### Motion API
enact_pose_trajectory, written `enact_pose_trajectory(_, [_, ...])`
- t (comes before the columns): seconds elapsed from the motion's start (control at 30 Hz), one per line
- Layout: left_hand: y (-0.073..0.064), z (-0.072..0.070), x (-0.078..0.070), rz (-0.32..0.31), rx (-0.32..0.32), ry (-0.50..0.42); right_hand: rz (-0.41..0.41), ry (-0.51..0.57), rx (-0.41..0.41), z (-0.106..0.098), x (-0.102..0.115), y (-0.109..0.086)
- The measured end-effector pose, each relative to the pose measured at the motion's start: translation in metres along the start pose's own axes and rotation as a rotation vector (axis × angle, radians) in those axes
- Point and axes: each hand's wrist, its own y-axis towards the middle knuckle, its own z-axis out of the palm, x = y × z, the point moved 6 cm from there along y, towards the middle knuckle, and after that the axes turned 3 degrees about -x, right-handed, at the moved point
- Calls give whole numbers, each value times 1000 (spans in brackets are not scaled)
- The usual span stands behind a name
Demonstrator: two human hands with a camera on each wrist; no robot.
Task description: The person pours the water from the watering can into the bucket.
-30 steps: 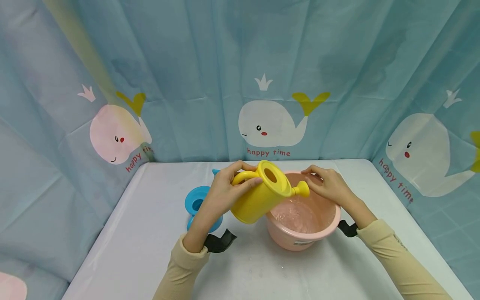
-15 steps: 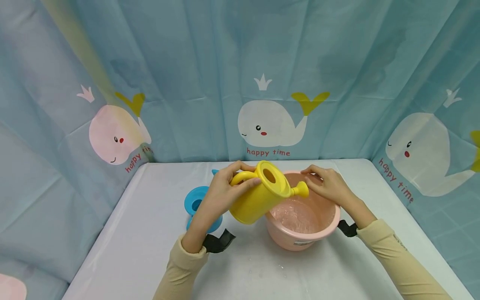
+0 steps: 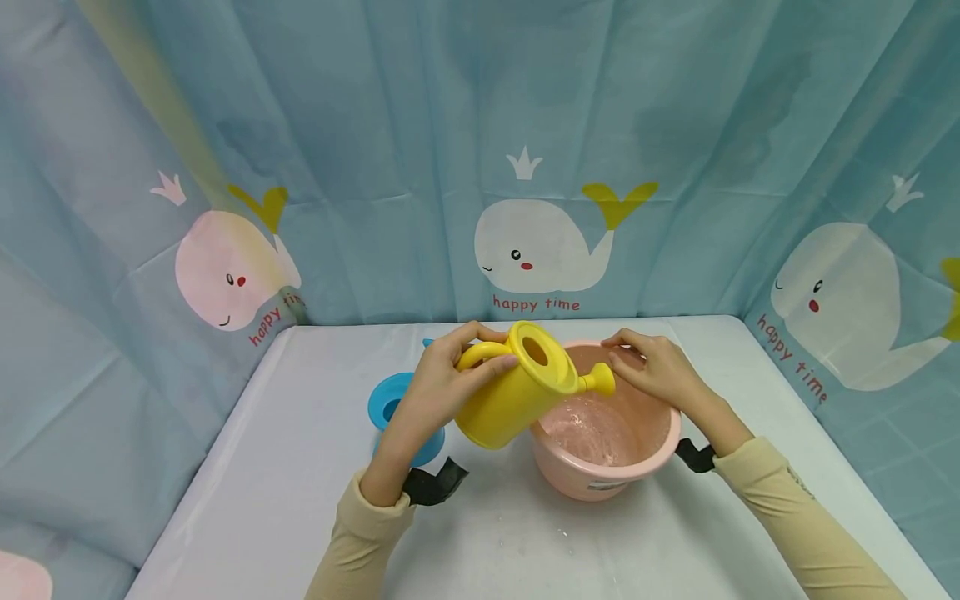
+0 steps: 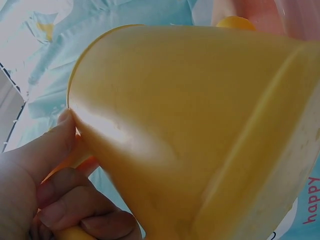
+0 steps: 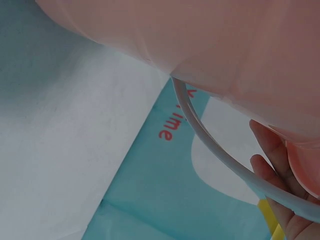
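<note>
My left hand (image 3: 442,379) grips the yellow handle of a yellow watering can (image 3: 498,408), fingers curled round it, thumb along the can's side. The can is tilted, its spout head (image 3: 598,379) over the pink basin (image 3: 585,479). Its body fills most of the left wrist view, with the curled fingers (image 4: 80,205) below. Rippled water (image 3: 588,429) lies in the basin, which stands on the white table. On the basin's far right rim, my right hand (image 3: 652,367) holds with curled fingers. In the right wrist view, its fingers (image 5: 270,145) show beside the basin wall and a pale curved band (image 5: 220,150).
A blue toy-like thing with round parts (image 3: 390,396) stands left of the can, partly hidden by my left forearm. Small water drops dot the white table (image 3: 525,550) before the basin. A blue whale-print curtain (image 3: 420,242) rises behind and at both sides.
The watering can and my left hand have drifted very slightly left, with the spout still over the basin. My right hand stays on the rim.
</note>
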Motion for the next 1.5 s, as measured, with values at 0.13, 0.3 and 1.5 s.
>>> enact_pose_trajectory(0.13, [0, 0, -1, -1, 3, 9, 2, -1, -2, 0, 0, 0])
enact_pose_trajectory(0.3, [0, 1, -1, -1, 5, 16, -2, 1, -8, 0, 0, 0])
enact_pose_trajectory(1.5, [-1, 3, -4, 10, -3, 21, 3, 10, -6, 1, -1, -1])
